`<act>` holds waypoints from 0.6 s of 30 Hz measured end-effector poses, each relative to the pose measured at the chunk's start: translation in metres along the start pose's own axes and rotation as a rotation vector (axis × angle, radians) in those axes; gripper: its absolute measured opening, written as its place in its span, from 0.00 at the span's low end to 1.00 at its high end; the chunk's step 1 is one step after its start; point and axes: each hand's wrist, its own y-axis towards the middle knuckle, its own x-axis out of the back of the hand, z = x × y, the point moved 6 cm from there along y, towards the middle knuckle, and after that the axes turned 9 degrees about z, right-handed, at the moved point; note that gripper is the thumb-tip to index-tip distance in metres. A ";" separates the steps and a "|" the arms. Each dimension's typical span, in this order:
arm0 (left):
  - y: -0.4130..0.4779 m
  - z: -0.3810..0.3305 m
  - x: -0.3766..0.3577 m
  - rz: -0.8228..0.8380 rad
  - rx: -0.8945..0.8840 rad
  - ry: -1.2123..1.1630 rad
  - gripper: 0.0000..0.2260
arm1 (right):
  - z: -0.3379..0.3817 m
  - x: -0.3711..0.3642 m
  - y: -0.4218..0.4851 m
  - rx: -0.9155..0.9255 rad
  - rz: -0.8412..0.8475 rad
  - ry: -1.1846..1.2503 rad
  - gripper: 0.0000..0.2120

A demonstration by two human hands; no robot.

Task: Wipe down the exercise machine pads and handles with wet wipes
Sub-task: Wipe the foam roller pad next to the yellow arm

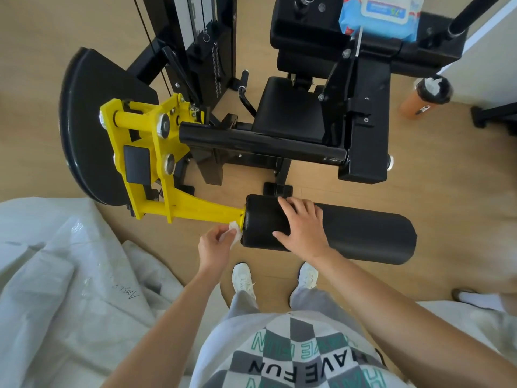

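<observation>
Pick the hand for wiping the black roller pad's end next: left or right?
Left. The left hand pinches the white wet wipe at the end face of the black cylindrical padded roller; the right hand lies flat on the roller's top, holding no wipe.

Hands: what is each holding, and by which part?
The left hand pinches a crumpled wet wipe by its lower end. The right hand holds nothing, resting open on the roller pad.
</observation>
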 end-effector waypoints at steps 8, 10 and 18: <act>0.007 -0.020 -0.011 0.028 -0.044 0.018 0.03 | 0.013 -0.040 -0.027 0.039 0.082 -0.110 0.46; 0.003 -0.009 -0.012 0.023 -0.037 0.030 0.03 | 0.009 -0.035 -0.019 0.048 0.118 -0.114 0.47; -0.003 0.031 -0.007 0.056 0.081 0.090 0.06 | 0.000 -0.009 0.029 -0.045 0.306 -0.046 0.51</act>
